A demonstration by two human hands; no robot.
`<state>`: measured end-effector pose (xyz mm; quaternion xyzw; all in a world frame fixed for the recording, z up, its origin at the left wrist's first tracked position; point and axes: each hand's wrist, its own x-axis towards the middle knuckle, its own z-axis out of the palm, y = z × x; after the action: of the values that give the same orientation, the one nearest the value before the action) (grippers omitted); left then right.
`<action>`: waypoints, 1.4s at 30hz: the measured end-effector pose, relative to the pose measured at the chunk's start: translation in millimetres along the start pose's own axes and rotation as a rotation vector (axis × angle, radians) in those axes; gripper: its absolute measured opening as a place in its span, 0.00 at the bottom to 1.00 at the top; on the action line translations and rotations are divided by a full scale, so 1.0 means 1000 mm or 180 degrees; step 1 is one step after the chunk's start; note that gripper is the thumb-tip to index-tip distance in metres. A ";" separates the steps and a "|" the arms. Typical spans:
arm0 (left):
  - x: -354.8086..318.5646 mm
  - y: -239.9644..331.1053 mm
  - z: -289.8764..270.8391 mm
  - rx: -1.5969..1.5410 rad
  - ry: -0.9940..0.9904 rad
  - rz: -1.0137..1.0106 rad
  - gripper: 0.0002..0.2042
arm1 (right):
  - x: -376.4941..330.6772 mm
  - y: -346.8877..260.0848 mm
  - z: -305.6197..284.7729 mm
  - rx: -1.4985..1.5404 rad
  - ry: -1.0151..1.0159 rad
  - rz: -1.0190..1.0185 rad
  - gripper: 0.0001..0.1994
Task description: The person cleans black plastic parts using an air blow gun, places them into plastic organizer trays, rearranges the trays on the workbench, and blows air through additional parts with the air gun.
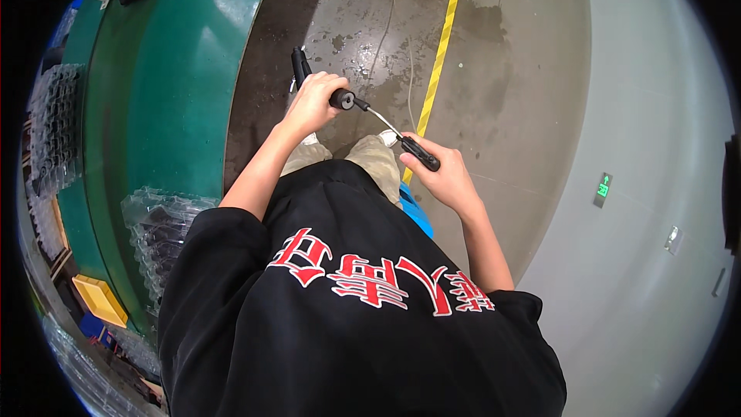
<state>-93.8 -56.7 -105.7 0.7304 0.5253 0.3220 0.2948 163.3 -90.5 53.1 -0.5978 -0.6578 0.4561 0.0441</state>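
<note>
My left hand (313, 100) is closed around a black cylindrical tool (300, 66). One end of it sticks out beyond my knuckles, and a round end shows beside my thumb. Lower and to the right, my right hand (446, 172) grips a black handle (420, 153) from its right side. A thin metal rod (383, 121) runs from this handle up towards the cylinder. Its far end carries a small black piece close to the round end; whether the two are joined I cannot tell. Both hands are in front of my body, above the floor.
To the left stands a green workbench (177, 69) with clear plastic trays (166, 224) at its edge. A yellow bin (100, 300) is at lower left. Yellow tape (444, 50) and a thin cable (392, 0) cross the wet floor. A grey wall (648, 108) rises at right.
</note>
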 end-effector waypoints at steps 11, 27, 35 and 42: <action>-0.011 -0.002 0.008 -0.0110 0.0013 -0.0083 0.13 | 0.012 0.120 0.024 -0.0664 -0.1586 0.1419 0.17; -0.043 -0.024 0.009 -0.0220 -0.0006 -0.0450 0.11 | -0.053 0.244 0.047 -0.0098 -0.1868 0.2927 0.23; -0.047 -0.026 0.007 -0.0169 0.0159 -0.0489 0.11 | -0.109 0.263 0.083 -0.0737 -0.2262 0.2567 0.18; -0.050 -0.022 0.005 -0.0147 0.0129 -0.0552 0.11 | -0.150 0.282 0.095 -0.1242 -0.1869 0.2190 0.16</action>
<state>-115.2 -99.0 -133.7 0.6686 0.5848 0.3220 0.3277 359.0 -303.1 -113.2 -0.6238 -0.4799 0.4617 -0.4091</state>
